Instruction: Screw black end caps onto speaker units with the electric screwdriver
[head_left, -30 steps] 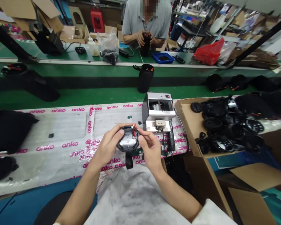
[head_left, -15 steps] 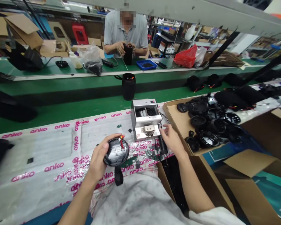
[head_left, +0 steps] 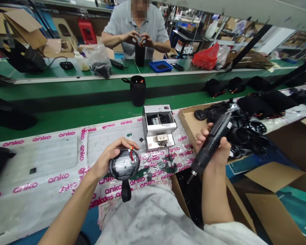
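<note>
A round black part [head_left: 124, 164] with a shiny face, red and yellow wires and a black strap hanging down is held in my left hand [head_left: 105, 157], over the taped bench. My right hand [head_left: 216, 154] is wrapped round a black electric screwdriver [head_left: 211, 144], its metal tip pointing down and to the left. Between and beyond my hands stands a silver machine [head_left: 159, 127] with an open top tray. The screwdriver hangs in front of the box of black parts.
A cardboard box [head_left: 190, 131] of round black parts lies at the right. Behind the machine a black cylinder [head_left: 138, 91] stands on the green surface. Across the bench, a person [head_left: 140, 30] handles another black cylinder. Open cartons [head_left: 272, 177] sit at lower right.
My right hand has lifted the black screwdriver from beside the machine and moved right with it. My left hand, still holding the round part, has shifted slightly left. The person's hands have risen over their cylinder.
</note>
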### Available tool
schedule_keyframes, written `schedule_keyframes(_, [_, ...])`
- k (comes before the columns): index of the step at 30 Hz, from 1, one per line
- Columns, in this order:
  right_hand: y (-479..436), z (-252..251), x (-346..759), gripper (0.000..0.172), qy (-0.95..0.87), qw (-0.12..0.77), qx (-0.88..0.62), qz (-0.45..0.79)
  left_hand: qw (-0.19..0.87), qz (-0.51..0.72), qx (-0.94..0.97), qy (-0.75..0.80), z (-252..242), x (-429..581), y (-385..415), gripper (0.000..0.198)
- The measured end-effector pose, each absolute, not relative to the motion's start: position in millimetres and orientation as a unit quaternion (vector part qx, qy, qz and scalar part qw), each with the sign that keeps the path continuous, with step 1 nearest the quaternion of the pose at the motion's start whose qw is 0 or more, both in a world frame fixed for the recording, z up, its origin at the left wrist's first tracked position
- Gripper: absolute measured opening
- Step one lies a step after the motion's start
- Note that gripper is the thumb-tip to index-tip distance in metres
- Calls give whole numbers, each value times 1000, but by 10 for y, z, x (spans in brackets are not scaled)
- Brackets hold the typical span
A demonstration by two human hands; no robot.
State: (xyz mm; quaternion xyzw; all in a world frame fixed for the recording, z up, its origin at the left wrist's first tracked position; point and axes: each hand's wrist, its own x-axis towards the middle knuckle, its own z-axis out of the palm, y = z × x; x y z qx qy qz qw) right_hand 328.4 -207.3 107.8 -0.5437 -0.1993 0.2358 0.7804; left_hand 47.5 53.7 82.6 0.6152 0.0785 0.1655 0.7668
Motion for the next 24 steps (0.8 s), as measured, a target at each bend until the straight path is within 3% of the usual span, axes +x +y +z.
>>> schedule_keyframes(3, [-1890,1292,3307,46,-285,822,-392,299,764,123,632,42,816,521,480,55])
schedule_keyframes(6, [-1672,1530,3264,66,-413,800,-273,338,743,99,661,40,800,482,419,60])
schedule_keyframes(9, [-1442,1677,3098,93,-482,788,-297,242,747,138,648,63,763,465,380,56])
schedule_keyframes(11, [-1292,1659,2956,99,-490,784,-330,189,755,163,631,77,739,504,357,55])
schedule_keyframes(18, [-1036,1378,2713,84,-445,772,-395,222,776,126,616,43,777,732,328,52])
schedule_keyframes(24, [-1178,1610,2846,78,-382,747,-431,331,785,75,614,36,824,753,366,54])
